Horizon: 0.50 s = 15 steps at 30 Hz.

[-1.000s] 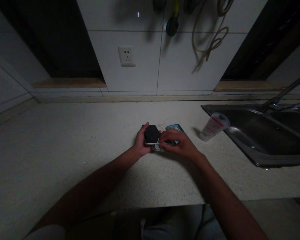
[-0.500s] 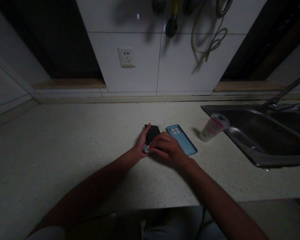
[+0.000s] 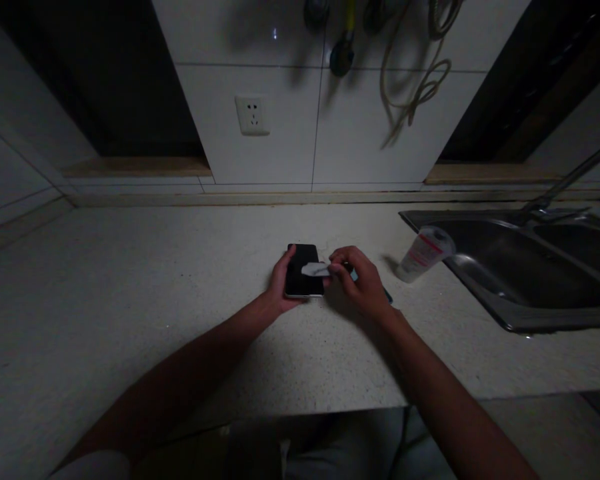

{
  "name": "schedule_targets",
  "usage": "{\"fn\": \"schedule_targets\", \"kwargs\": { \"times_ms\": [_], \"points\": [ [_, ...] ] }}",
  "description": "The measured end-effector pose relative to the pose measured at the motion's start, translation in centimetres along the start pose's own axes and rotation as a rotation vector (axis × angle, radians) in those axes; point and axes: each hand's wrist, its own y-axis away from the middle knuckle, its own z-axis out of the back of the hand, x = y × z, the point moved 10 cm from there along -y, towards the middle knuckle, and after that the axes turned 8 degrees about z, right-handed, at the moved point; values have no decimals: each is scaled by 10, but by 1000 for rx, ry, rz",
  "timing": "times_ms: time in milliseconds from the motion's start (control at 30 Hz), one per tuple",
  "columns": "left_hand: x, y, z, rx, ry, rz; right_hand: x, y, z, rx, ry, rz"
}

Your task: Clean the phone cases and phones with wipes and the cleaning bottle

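My left hand [image 3: 281, 283] is closed around the left side of a black smartphone [image 3: 300, 280], held above the counter with its dark, glossy face up. My right hand [image 3: 359, 280] pinches a small white piece of tissue or wipe [image 3: 316, 269]; its free end lies over the middle of the phone, and I cannot tell whether it touches the glass. Behind the right hand, a blue phone case [image 3: 389, 296] lies on the counter, mostly hidden.
A clear plastic cup [image 3: 425, 253] with red print stands right of the case, beside the steel double sink [image 3: 510, 325] with its faucet [image 3: 545, 200]. The pale counter [image 3: 180, 267] runs along the tiled wall, which has a socket [image 3: 253, 116] and hanging cords [image 3: 420, 93].
My right hand has moved from the phone's lower end up and right, drawing the white piece across it. The phone has turned flatter to view. The right hand now covers most of the case.
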Motion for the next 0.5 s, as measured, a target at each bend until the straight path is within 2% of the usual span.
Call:
{"fn": "schedule_targets", "kwargs": {
  "times_ms": [167, 233, 267, 367, 433, 500],
  "points": [
    [5, -1, -5, 70, -62, 31, -49, 18, 47, -498, -149, -341],
    [10, -2, -2, 44, -125, 64, -74, 32, 61, -649, -222, -500],
    [12, -3, -1, 30, -154, 79, -86, 39, 63, -682, -282, -594],
    [18, -6, 4, -4, -209, 121, -106, 48, 52, -637, -555, -811],
    [22, -8, 9, -37, -240, 142, -105, 48, 41, -569, -723, -884],
    [23, -8, 15, -82, -281, 132, -99, 46, 36, -495, -790, -913]
  ]
}}
